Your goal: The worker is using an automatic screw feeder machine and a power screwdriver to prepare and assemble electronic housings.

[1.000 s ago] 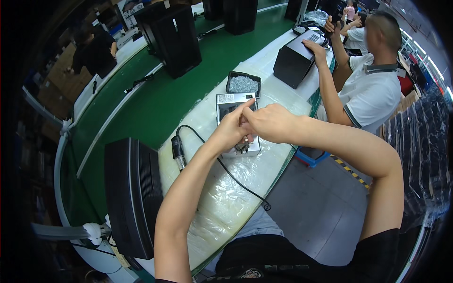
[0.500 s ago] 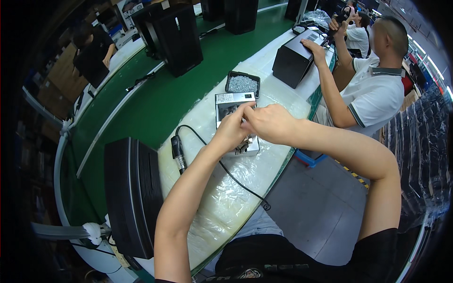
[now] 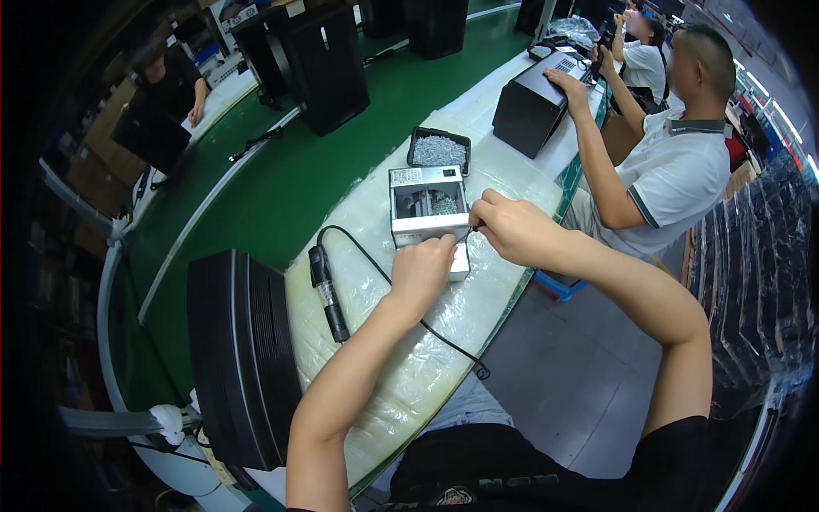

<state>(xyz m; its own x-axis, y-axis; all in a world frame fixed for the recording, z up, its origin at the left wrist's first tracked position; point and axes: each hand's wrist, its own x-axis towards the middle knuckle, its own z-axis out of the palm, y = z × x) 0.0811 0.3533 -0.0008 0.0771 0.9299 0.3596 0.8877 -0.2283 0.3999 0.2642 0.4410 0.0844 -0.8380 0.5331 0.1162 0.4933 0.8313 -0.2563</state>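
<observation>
A silver metal housing (image 3: 431,228) with an open top bay stands on the plastic-covered bench; gears or coils and a patch of small greenish parts show inside, and a black socket sits on its far plate. My left hand (image 3: 420,271) is closed at the near side of the housing, its fingertips against the front plate. What those fingers hold, if anything, is hidden. Beside the right edge of the housing, my right hand (image 3: 518,229) is curled in a pinch, with something small and dark at its fingertips.
A black tray of small screws (image 3: 439,151) stands just behind the housing. To the left lie a corded electric screwdriver (image 3: 328,292) and a large black case (image 3: 243,358). A co-worker (image 3: 674,162) sits at the right, a hand on another black case (image 3: 531,111).
My hands have parted from above the housing: the left has come down to its near side, the right has moved to its right edge. The open bay is now uncovered.
</observation>
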